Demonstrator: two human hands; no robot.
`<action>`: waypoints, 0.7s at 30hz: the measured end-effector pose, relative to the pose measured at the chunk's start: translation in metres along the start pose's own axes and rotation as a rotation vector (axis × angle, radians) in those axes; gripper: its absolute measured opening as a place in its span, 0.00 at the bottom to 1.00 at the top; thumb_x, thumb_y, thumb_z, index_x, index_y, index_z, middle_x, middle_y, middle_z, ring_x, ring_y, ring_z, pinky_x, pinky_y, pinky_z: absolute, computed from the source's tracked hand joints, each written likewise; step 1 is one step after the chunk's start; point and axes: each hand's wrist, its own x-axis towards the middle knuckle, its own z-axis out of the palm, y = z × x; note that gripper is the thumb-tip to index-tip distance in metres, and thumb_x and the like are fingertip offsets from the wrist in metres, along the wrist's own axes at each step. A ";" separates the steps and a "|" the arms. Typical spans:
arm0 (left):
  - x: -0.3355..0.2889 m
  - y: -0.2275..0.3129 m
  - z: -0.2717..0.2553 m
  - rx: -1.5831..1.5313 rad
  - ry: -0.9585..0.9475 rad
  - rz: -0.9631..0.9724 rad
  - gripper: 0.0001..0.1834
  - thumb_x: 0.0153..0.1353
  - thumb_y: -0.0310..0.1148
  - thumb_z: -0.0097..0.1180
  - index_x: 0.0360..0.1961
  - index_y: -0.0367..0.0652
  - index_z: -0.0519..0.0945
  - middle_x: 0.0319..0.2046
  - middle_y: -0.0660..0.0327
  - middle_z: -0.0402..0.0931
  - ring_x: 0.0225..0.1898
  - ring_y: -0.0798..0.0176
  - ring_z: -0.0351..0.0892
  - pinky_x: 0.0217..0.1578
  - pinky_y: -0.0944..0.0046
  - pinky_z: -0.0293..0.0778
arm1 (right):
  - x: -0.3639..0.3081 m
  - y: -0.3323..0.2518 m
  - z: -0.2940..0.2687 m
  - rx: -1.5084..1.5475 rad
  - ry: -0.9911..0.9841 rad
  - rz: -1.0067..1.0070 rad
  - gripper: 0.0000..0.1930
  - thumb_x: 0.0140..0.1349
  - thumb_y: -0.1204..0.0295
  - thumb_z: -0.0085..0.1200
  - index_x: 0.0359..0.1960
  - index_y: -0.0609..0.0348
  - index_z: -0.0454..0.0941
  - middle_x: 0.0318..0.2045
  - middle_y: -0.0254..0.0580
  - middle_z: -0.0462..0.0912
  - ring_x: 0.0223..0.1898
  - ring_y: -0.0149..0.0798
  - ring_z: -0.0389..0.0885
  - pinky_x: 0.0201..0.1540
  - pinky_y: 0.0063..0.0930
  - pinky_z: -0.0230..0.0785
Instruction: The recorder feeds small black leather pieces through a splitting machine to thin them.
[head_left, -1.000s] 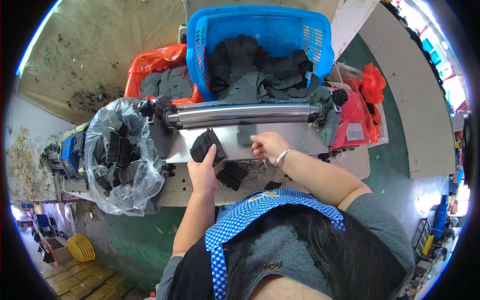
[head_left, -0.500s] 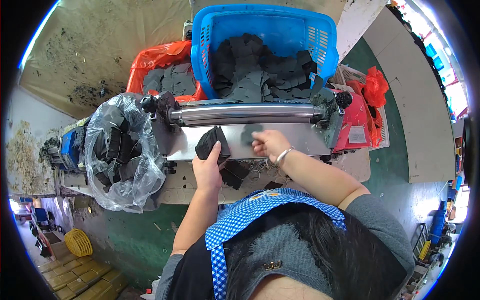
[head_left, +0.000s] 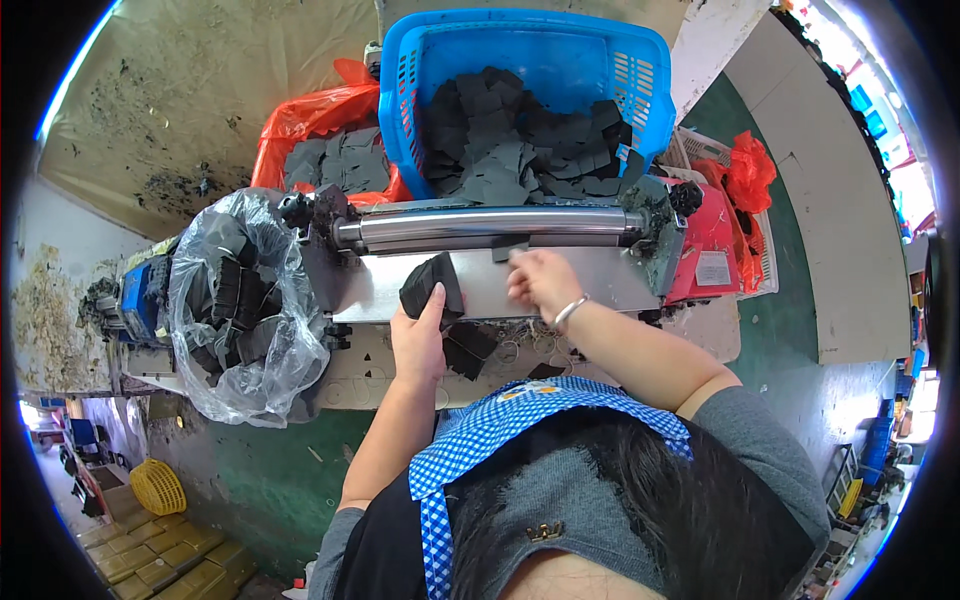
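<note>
Right hand (head_left: 543, 283) has edged forward, curled behind a dark sheet (head_left: 508, 249).

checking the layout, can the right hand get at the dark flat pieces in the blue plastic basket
Probably yes: the right hand must reach over the shiny metal roller, but nothing covers the pieces.

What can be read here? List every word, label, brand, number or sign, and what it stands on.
No text can be read.
White label on the red housing: print too small.
Apron: motif, no legible words.
Gold ornament on the grey top: no legible letters.
Blue shapes, upper right: too blurred.
Stack of dark pieces: no print visible.
</note>
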 end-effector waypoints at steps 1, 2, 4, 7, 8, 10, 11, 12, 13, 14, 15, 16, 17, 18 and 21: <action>-0.001 -0.003 0.003 -0.001 0.002 -0.001 0.12 0.61 0.30 0.53 0.42 0.33 0.75 0.32 0.59 0.77 0.33 0.67 0.76 0.35 0.69 0.73 | -0.019 -0.003 0.012 -0.170 -0.173 -0.103 0.11 0.61 0.65 0.53 0.32 0.62 0.73 0.23 0.38 0.78 0.18 0.28 0.76 0.20 0.19 0.68; -0.002 -0.005 0.006 -0.010 0.038 0.006 0.13 0.61 0.31 0.54 0.42 0.33 0.75 0.33 0.59 0.77 0.33 0.68 0.76 0.35 0.69 0.73 | -0.034 -0.002 0.022 -0.338 -0.346 -0.207 0.11 0.60 0.66 0.55 0.35 0.62 0.73 0.23 0.37 0.78 0.19 0.27 0.76 0.21 0.18 0.67; -0.003 -0.007 0.008 -0.024 0.042 0.012 0.13 0.60 0.31 0.55 0.44 0.33 0.75 0.35 0.60 0.77 0.34 0.69 0.76 0.36 0.69 0.73 | -0.042 0.005 0.031 -0.443 -0.342 -0.373 0.15 0.56 0.65 0.60 0.35 0.64 0.73 0.24 0.37 0.79 0.19 0.27 0.77 0.21 0.18 0.68; -0.003 -0.007 0.009 0.059 0.039 0.069 0.13 0.60 0.30 0.55 0.43 0.34 0.75 0.35 0.60 0.77 0.34 0.69 0.76 0.36 0.69 0.74 | -0.039 0.002 0.027 -0.344 -0.350 -0.276 0.13 0.55 0.66 0.61 0.34 0.63 0.74 0.24 0.36 0.78 0.20 0.26 0.76 0.23 0.17 0.69; -0.003 -0.006 0.007 0.059 0.041 0.069 0.13 0.60 0.30 0.55 0.43 0.34 0.75 0.35 0.60 0.77 0.34 0.69 0.76 0.36 0.69 0.74 | -0.036 0.000 0.024 -0.243 -0.388 -0.132 0.12 0.56 0.67 0.60 0.35 0.62 0.75 0.25 0.35 0.78 0.21 0.26 0.76 0.24 0.15 0.68; -0.003 -0.002 0.004 -0.080 -0.008 -0.051 0.12 0.60 0.30 0.54 0.45 0.37 0.74 0.37 0.60 0.77 0.37 0.66 0.77 0.38 0.66 0.75 | -0.031 0.001 0.020 -0.130 -0.423 -0.015 0.11 0.56 0.67 0.60 0.35 0.61 0.75 0.25 0.34 0.78 0.22 0.26 0.76 0.26 0.15 0.69; -0.004 -0.001 0.005 -0.081 -0.008 -0.051 0.12 0.60 0.30 0.54 0.45 0.37 0.74 0.37 0.60 0.77 0.37 0.66 0.77 0.38 0.66 0.75 | -0.030 0.002 0.020 -0.014 -0.453 0.100 0.11 0.56 0.67 0.60 0.34 0.60 0.75 0.26 0.33 0.78 0.24 0.26 0.76 0.27 0.16 0.69; -0.005 0.001 0.008 -0.164 -0.010 -0.117 0.12 0.60 0.29 0.54 0.44 0.37 0.74 0.37 0.60 0.77 0.36 0.66 0.78 0.37 0.66 0.75 | -0.031 0.002 0.020 -0.015 -0.453 0.100 0.11 0.56 0.67 0.60 0.34 0.60 0.75 0.26 0.33 0.78 0.24 0.26 0.76 0.27 0.16 0.69; -0.006 0.001 0.009 -0.247 -0.011 -0.183 0.12 0.59 0.29 0.55 0.44 0.38 0.74 0.37 0.60 0.77 0.36 0.66 0.78 0.37 0.66 0.76 | -0.032 0.003 0.021 -0.060 -0.427 0.059 0.11 0.56 0.66 0.61 0.34 0.59 0.75 0.26 0.33 0.78 0.25 0.26 0.76 0.28 0.16 0.70; -0.006 0.001 0.010 -0.247 -0.010 -0.183 0.12 0.59 0.29 0.55 0.44 0.38 0.74 0.37 0.60 0.77 0.36 0.66 0.78 0.37 0.66 0.76 | -0.034 0.004 0.022 -0.105 -0.400 0.018 0.11 0.55 0.66 0.61 0.34 0.59 0.75 0.26 0.33 0.77 0.26 0.26 0.76 0.29 0.17 0.70; -0.006 0.000 0.010 -0.230 -0.019 -0.158 0.12 0.59 0.28 0.56 0.44 0.39 0.73 0.36 0.61 0.76 0.35 0.67 0.78 0.35 0.67 0.76 | -0.035 0.004 0.024 -0.106 -0.400 0.018 0.11 0.55 0.66 0.61 0.34 0.59 0.75 0.26 0.33 0.77 0.26 0.26 0.76 0.29 0.17 0.70; -0.007 0.000 0.011 -0.214 -0.028 -0.135 0.12 0.58 0.28 0.56 0.43 0.40 0.73 0.35 0.62 0.75 0.33 0.69 0.77 0.34 0.69 0.76 | -0.037 0.004 0.026 -0.130 -0.378 -0.030 0.13 0.54 0.64 0.62 0.33 0.59 0.75 0.26 0.33 0.78 0.24 0.25 0.76 0.27 0.16 0.69; -0.006 -0.002 0.010 -0.214 -0.028 -0.136 0.12 0.58 0.28 0.56 0.43 0.40 0.73 0.35 0.62 0.75 0.33 0.69 0.77 0.34 0.69 0.76 | -0.038 0.004 0.028 -0.154 -0.355 -0.079 0.14 0.53 0.63 0.63 0.32 0.59 0.75 0.25 0.34 0.79 0.23 0.25 0.76 0.26 0.16 0.68; -0.006 -0.004 0.009 -0.220 -0.033 -0.136 0.12 0.58 0.27 0.57 0.43 0.39 0.73 0.35 0.61 0.75 0.33 0.68 0.77 0.34 0.68 0.76 | -0.040 0.003 0.028 -0.154 -0.355 -0.078 0.14 0.53 0.63 0.63 0.32 0.59 0.75 0.25 0.34 0.79 0.23 0.25 0.76 0.26 0.16 0.68; -0.004 -0.002 0.008 -0.250 -0.037 -0.173 0.13 0.57 0.27 0.57 0.43 0.39 0.72 0.35 0.61 0.75 0.34 0.67 0.78 0.33 0.67 0.77 | -0.041 0.003 0.029 -0.213 -0.340 -0.181 0.15 0.52 0.64 0.64 0.32 0.61 0.74 0.26 0.35 0.78 0.24 0.25 0.76 0.26 0.17 0.69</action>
